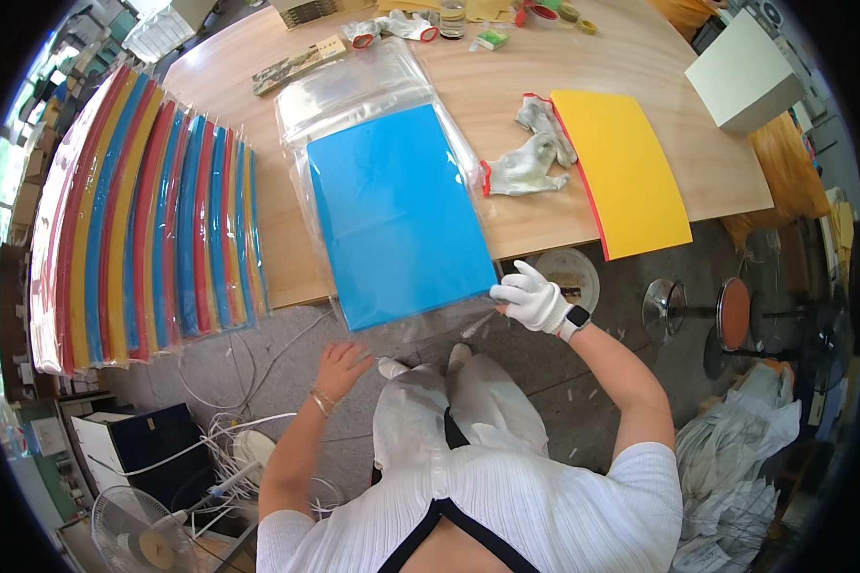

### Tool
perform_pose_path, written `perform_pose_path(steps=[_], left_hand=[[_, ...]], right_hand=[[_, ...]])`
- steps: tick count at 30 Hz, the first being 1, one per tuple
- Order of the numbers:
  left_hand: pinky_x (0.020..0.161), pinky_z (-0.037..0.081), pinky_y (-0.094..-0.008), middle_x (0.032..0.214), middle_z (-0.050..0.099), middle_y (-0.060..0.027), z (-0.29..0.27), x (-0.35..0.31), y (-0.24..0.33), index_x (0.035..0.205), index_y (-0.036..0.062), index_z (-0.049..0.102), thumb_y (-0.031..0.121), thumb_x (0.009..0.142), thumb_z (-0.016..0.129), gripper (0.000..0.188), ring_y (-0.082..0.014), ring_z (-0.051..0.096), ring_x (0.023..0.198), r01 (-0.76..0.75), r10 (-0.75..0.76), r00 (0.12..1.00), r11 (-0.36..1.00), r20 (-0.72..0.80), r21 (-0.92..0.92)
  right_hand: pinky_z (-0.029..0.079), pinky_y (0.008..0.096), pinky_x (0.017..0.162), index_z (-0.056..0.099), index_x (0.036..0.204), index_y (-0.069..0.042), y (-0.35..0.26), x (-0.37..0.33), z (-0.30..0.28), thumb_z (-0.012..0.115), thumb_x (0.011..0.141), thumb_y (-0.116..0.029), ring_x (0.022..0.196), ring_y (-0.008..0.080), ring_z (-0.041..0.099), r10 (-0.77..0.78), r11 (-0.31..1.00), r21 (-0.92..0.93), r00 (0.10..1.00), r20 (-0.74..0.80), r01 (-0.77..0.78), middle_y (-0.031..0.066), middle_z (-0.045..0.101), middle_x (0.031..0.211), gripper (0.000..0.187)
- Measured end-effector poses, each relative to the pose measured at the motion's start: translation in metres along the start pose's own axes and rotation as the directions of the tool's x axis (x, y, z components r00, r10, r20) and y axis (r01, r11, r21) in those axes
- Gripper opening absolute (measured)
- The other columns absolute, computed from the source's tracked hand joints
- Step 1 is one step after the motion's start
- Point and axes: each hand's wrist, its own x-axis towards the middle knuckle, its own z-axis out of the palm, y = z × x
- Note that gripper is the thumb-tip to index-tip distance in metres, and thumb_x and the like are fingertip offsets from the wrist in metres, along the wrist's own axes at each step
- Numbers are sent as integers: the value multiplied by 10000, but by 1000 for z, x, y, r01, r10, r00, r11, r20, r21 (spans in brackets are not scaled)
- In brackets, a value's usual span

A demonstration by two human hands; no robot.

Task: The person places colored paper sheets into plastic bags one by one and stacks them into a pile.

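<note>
A blue sheet (pixel 401 215) lies inside a clear plastic bag (pixel 420 323), whose near end hangs past the table's front edge. My right hand (pixel 537 298), in a white glove with a dark watch at the wrist, pinches the bag at the sheet's near right corner. My left hand (pixel 342 371) is bare and held just below the near left corner, fingers apart, touching nothing that I can see. More clear bags (pixel 353 91) lie flat under and beyond the blue sheet.
On the left stands a long row of bagged red, yellow and blue sheets (pixel 143 220). Right of the bag lie white gloves (pixel 525 170) and a stack of yellow sheets (pixel 626 172). A stool (pixel 733 313), a fan (pixel 138 530) and loose cables (pixel 234 454) are on the floor.
</note>
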Motion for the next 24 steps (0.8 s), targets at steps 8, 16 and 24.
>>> perform_pose_path(steps=[8, 16, 24], left_hand=[[735, 454, -388, 1072, 600, -38, -23, 9, 6, 890, 115, 617, 108, 689, 673, 209, -255, 568, 905, 38, -68, 986, 980, -150, -193], [749, 454, -389, 1043, 609, -99, -8, 11, -3, 866, 61, 611, 127, 803, 573, 100, -282, 573, 863, 181, -247, 959, 911, -138, -372], [598, 431, -314, 736, 584, -123, 6, 33, -19, 840, 9, 567, 187, 916, 420, 243, -224, 557, 649, 614, -766, 641, 476, 47, -630]], right_hand=[[471, 365, 622, 600, 718, -80, 23, -6, -15, 625, 673, -117, 667, 233, 568, 11, 976, 216, 994, 104, -34, 37, 605, 736, 63], [467, 395, 653, 628, 913, -85, 19, -13, -17, 534, 791, -177, 732, 312, 587, 279, 855, 289, 852, 444, -431, 122, 622, 791, 180], [492, 326, 644, 599, 793, -47, 24, -6, 15, 439, 829, -122, 678, 220, 631, 692, 353, 487, 573, 440, -799, 101, 654, 743, 180]])
